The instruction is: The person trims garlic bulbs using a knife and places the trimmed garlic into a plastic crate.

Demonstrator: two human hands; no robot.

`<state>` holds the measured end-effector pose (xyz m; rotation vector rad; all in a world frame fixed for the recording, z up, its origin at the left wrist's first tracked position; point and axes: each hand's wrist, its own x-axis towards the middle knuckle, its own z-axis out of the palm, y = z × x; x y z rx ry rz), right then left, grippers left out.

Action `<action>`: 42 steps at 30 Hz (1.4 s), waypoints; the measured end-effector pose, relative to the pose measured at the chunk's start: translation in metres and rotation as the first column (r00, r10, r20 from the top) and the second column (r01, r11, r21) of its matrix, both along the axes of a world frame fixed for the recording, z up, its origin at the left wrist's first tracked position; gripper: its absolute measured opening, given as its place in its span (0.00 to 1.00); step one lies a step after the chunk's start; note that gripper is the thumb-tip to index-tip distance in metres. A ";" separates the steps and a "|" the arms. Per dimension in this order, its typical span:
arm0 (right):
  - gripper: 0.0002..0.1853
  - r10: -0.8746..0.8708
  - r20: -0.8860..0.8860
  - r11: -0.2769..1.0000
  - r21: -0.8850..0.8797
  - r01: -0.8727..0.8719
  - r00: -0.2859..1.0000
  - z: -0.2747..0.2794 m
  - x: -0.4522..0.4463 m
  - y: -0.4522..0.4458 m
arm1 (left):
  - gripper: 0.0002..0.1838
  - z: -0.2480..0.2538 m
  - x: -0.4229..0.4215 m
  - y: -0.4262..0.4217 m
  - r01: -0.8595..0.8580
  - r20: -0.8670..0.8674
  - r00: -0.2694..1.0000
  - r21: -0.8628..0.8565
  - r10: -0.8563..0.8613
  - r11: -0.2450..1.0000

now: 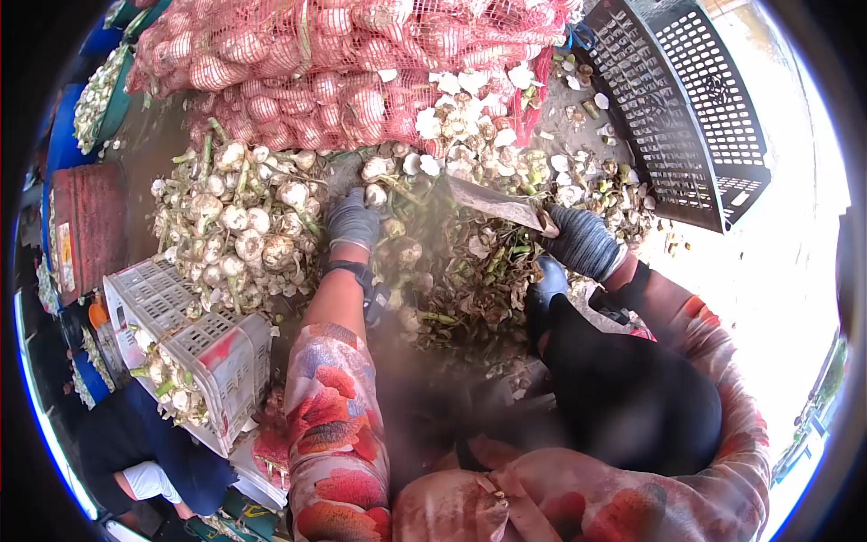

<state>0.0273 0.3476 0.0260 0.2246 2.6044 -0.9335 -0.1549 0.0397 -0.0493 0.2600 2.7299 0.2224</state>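
Observation:
My left hand [352,224], in a grey glove, reaches to the right edge of a heap of garlic bulbs [244,221] with stems. Its fingers are curled against a garlic bulb [375,196] at their tips; the grip is partly hidden. My right hand [585,242], also gloved, is closed round the handle of a wide-bladed knife [497,204]. The blade points left over garlic scraps, apart from my left hand. Below it lie cut stems and dry skins [483,280], partly blurred by a smear in the view.
Red mesh sacks of garlic [361,104] stack up ahead. A black plastic crate [664,117] stands tilted at the upper right. To the left are a white crate [230,361] with garlic and a red crate [90,221]. Another person [149,452] bends at the lower left.

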 end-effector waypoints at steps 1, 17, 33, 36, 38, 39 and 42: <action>0.15 0.019 -0.044 1.000 -0.013 -0.020 0.999 -0.001 0.001 -0.003 | 0.27 0.001 -0.004 -0.004 -0.017 0.115 0.993 0.051 0.011 0.999; 0.13 0.396 -0.154 0.918 0.049 -0.393 0.905 0.058 -0.013 -0.044 | 0.19 0.045 0.127 0.000 -0.227 0.262 0.965 0.884 -0.031 0.408; 0.18 0.260 -0.153 0.966 0.027 -0.258 0.954 -0.021 0.006 -0.014 | 0.27 0.108 0.140 0.058 -0.197 0.274 0.956 0.869 -0.108 0.454; 0.21 0.034 0.049 0.989 0.139 -0.041 0.998 -0.031 0.001 0.020 | 0.29 0.122 0.144 0.049 -0.255 0.301 0.953 0.865 -0.039 0.433; 0.25 -0.068 -0.009 0.981 -0.181 0.065 0.998 -0.023 -0.002 0.009 | 0.28 0.122 0.136 0.048 -0.187 0.278 0.957 0.803 -0.079 0.566; 0.26 -0.177 0.007 0.824 -0.546 0.153 0.984 -0.013 -0.001 -0.007 | 0.28 0.118 0.128 0.057 -0.183 0.269 0.960 0.812 -0.077 0.554; 0.25 0.066 -0.052 0.764 -0.639 -0.084 0.996 0.027 -0.027 -0.039 | 0.28 0.152 0.121 0.084 0.008 0.219 0.960 0.606 -0.177 0.795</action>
